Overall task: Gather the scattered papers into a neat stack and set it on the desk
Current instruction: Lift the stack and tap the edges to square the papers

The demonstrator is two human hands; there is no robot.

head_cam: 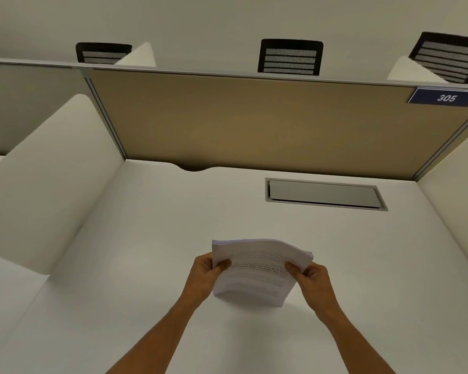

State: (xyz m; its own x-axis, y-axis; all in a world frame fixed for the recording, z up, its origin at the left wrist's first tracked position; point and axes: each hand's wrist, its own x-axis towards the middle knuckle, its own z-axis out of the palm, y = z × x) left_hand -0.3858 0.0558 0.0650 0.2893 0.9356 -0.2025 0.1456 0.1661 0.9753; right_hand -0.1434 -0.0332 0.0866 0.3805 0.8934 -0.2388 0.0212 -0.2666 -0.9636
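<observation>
A stack of printed white papers [257,268] stands on its lower edge on the white desk [146,238], bowed slightly and tilted toward me. My left hand [204,275] grips its left side, thumb across the front sheet. My right hand [310,278] grips the right side the same way. The sheets' top edges look roughly even, with a slight fan at the upper right corner. No loose sheets lie elsewhere on the desk.
A grey cable hatch [324,194] is set into the desk at the back right. A tan partition [254,120] with a blue "305" sign [446,98] closes the back. White side dividers [46,179] flank the desk. Black chair backs [291,57] show beyond.
</observation>
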